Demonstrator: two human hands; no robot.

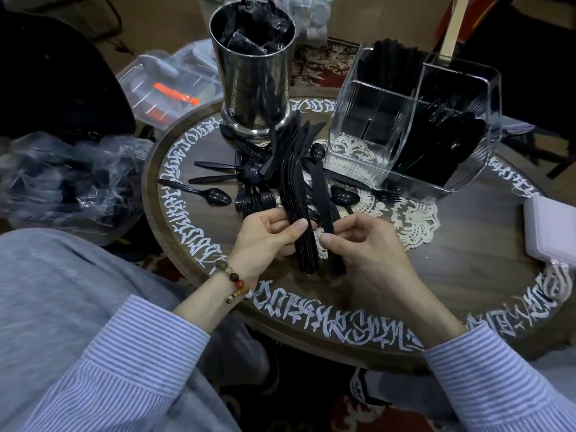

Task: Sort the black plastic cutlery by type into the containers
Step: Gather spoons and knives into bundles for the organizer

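My left hand (266, 233) grips a bundle of black plastic knives (293, 188) by their handles, blades pointing away from me. Beside it, my right hand (358, 241) pinches a single black knife (321, 188) just right of the bundle. A loose pile of black forks (254, 198) and spoons (218, 196) lies on the round wooden table (452, 244) beyond my hands. A steel cylinder (254, 85) packed with black items stands at the back. The clear divided container (414, 126) at the right holds black cutlery in its rear and right compartments.
A white power bank (551, 232) with a cable lies at the table's right edge. A white lace doily (414, 219) sits under the pile. Left of the table are a clear plastic bag (68, 182) of cutlery and clear boxes (168, 85).
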